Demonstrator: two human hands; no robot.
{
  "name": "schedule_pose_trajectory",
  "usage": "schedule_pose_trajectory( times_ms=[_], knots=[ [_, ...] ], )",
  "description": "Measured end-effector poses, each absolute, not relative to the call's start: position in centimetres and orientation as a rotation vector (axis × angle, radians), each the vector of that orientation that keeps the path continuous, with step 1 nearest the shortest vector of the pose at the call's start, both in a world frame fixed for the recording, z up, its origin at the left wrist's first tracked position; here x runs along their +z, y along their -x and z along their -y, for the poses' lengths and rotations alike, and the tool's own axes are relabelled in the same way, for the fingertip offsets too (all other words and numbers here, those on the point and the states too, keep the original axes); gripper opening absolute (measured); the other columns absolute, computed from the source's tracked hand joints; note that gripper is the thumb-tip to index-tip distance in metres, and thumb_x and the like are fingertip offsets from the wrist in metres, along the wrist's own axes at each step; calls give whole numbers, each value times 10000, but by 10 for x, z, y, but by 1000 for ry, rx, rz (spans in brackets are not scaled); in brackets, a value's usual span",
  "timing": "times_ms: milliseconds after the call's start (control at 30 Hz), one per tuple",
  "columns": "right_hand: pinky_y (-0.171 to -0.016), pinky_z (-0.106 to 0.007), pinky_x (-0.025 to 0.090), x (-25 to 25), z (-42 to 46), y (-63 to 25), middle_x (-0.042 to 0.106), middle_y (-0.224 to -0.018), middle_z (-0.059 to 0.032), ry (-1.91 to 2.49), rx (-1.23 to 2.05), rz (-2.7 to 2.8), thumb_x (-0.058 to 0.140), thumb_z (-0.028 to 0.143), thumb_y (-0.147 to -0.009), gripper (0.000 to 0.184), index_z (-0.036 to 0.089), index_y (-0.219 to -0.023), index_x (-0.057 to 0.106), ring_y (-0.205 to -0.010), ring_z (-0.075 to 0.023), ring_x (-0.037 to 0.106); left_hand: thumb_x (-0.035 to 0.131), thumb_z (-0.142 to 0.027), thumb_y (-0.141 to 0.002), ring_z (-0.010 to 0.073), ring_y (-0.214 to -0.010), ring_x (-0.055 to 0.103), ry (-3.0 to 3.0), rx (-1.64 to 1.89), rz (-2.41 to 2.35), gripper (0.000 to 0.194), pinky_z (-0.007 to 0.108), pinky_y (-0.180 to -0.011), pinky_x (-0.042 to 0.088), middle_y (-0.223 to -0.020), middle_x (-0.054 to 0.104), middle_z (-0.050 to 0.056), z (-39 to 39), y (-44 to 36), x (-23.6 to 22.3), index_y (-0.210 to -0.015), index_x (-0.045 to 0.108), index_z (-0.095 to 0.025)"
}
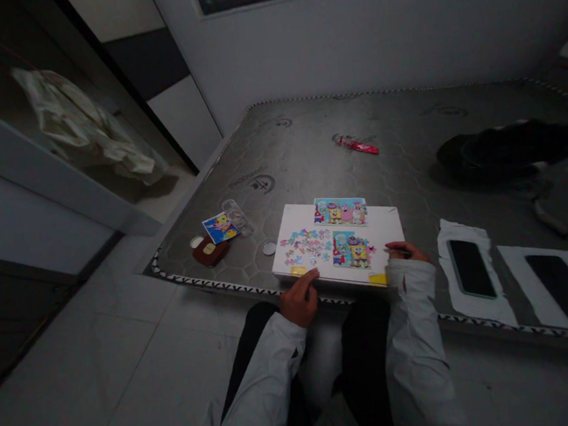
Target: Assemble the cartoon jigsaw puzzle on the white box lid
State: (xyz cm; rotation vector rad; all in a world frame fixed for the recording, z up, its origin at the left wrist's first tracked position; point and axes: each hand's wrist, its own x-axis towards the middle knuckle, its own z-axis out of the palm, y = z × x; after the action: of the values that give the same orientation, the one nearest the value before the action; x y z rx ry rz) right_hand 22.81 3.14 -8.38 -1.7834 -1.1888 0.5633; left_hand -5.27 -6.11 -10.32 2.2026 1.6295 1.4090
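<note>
A white box [295, 220] lies flat at the mattress's front edge. On it is a partly assembled jigsaw puzzle [350, 250] with cartoon figures, and a pile of loose puzzle pieces [307, 244] to its left. Behind them lies a picture card [340, 211] of similar cartoon figures. My left hand [300, 300] rests at the box's front edge, index finger stretched toward the loose pieces, with nothing visible in it. My right hand [409, 252] is at the box's right edge, fingers extended over the surface near a pink piece [372, 249] at the puzzle's side; it appears to hold nothing.
Left of the box are a brown case [210, 250], a blue cartoon card [221, 227], a clear plastic tray [237, 216] and a round lid [268, 248]. A red wrapper [358, 144] lies farther back. Two phones [471, 268] on white sheets and a dark bag [509, 151] are right.
</note>
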Motion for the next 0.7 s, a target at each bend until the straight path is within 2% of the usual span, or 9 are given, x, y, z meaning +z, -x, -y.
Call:
schedule_pose_trajectory(
  times_ms=[233,700],
  knots=[
    [-532,-286,379,-89,-38,-234,746,-757,-78,1832,589,1155,599,380,-684,419,157,-960,823,-578,-168,543,497,-49,-915,166,-1107,773,-2190,1416,-1633,427,271,-1013,626,-1217,802,46,61,53,-102,-1245,726,-195],
    [-555,-299,416,-99,-40,-238,750,-783,-75,1851,584,1188,610,401,-722,419,167,-1004,813,-576,-170,554,518,-40,-891,159,-1001,800,-1961,1458,-1760,392,233,-940,640,-1114,830,33,61,48,-103,-1145,776,-191]
  ],
)
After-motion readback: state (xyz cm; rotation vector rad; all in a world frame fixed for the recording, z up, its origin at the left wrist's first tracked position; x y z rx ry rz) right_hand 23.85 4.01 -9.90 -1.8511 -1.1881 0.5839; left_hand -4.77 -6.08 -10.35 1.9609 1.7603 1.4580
